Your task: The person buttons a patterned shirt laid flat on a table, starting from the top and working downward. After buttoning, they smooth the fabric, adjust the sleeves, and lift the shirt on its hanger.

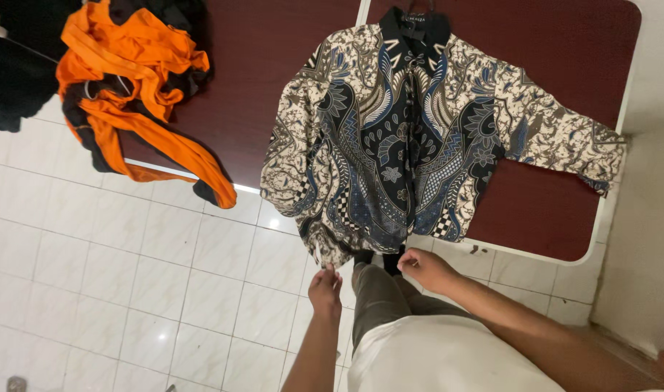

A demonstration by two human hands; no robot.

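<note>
At far left we see an orange and black garment (140, 87) heaped on the corner of a dark red table (267, 65), hanging over the edge above the white tiled floor (92, 276). Moving right, our left hand (325, 290) reaches straight forward, forearm extended, fingers pinched shut on the bottom hem of a patterned batik shirt (397, 138). Just right of it, our right hand (426, 268) comes in at an angle from the lower right, fingers closed on the same hem. The shirt lies spread face up on the table directly ahead of both hands, collar away from us, its right-hand sleeve stretched towards the table's far right edge.
</note>
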